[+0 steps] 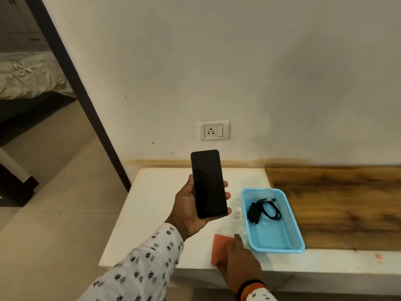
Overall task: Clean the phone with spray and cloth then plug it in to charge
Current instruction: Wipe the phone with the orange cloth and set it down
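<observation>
My left hand (186, 211) holds a black phone (208, 183) upright above the white table, screen toward me, fingers wrapped round its edges. My right hand (238, 259) lies with fingers straight on an orange-red cloth (219, 246) near the table's front edge. A small clear spray bottle (237, 218) with a white top stands just beyond the cloth, beside the basket. A black charger and coiled cable (260, 211) lie inside the blue basket (280, 240).
A white wall socket with a switch (213, 130) sits on the wall above the table. The white table top (152, 203) meets a wooden surface (338, 203) on the right. A dark door frame (91, 109) and tiled floor are to the left.
</observation>
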A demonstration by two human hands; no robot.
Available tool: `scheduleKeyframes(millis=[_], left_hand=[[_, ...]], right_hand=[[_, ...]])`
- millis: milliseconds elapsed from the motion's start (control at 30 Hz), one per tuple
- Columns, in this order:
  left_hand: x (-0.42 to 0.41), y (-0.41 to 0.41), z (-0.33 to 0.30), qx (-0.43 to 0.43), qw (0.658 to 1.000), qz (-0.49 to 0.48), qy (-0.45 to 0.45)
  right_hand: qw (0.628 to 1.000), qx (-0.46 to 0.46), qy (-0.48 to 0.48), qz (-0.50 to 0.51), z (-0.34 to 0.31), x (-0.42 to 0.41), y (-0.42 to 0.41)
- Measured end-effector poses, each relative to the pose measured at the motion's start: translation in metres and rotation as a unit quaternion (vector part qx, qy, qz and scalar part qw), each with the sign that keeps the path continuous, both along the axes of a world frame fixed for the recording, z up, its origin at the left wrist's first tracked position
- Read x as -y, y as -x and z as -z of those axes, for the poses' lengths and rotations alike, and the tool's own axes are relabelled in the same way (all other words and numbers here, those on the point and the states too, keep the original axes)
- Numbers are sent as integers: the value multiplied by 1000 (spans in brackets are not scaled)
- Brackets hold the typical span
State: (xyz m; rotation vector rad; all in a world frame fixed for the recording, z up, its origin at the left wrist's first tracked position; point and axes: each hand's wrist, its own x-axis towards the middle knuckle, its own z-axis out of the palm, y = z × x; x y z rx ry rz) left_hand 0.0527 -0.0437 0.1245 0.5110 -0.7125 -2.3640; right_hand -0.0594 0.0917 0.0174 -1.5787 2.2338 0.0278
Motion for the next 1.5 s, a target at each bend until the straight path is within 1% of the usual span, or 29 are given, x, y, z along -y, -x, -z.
scheduleKeyframes(millis=[100, 233, 400, 567, 933, 1100, 1200, 1333, 1400, 1500], left_hand=[[-1, 1, -1, 2, 1000, 1, 0], [-2, -1, -1, 4, 1000, 3, 3], [-3, -2, -1, 6, 1000, 2, 1], [-3, -2, -2, 8, 1000, 4, -1], [-6, -3, -5, 8, 1000, 3, -5], [-7, -7, -5, 11, 1000, -4, -11], [-5, -11, 0, 41, 998, -31, -25], [-4, -24, 20, 129, 987, -79, -49], [-4, -32, 35, 184, 974, -113, -72], [-5, -42, 63, 283, 939, -169, -96]], right_hand=[[997, -52, -21, -57, 0, -1, 1], [997, -59, -22, -52, 1, 1, 4], [996, -57, -46, -50, 5, 4, 7], [997, -46, -38, -40, 9, 9, 12], [997, -28, -47, -54, 6, -1, 14], [996, 5, -43, -72, 1, -10, 14], [995, 22, -45, -84, -2, -12, 11], [995, 21, -40, -91, -1, -10, 8], [994, 9, -40, -97, 1, -11, 8], [994, 0, -53, -96, 8, -14, 9]])
